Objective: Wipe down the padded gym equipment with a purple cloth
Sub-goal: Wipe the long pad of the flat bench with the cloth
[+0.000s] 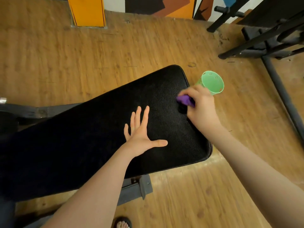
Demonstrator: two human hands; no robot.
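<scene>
A black padded bench (92, 134) stretches from the lower left to the middle of the view. My left hand (141, 134) lies flat on the pad with its fingers spread and straight. My right hand (199, 107) grips a bunched purple cloth (185, 100) and holds it against the pad near its right edge. Most of the cloth is hidden inside the fist.
A green plastic cup (213, 83) stands on the wooden floor just past the pad's right end, behind my right hand. Black metal equipment frames (269, 46) fill the upper right. An orange pillar (87, 12) stands at the back. The bench's grey base (138, 186) sticks out below.
</scene>
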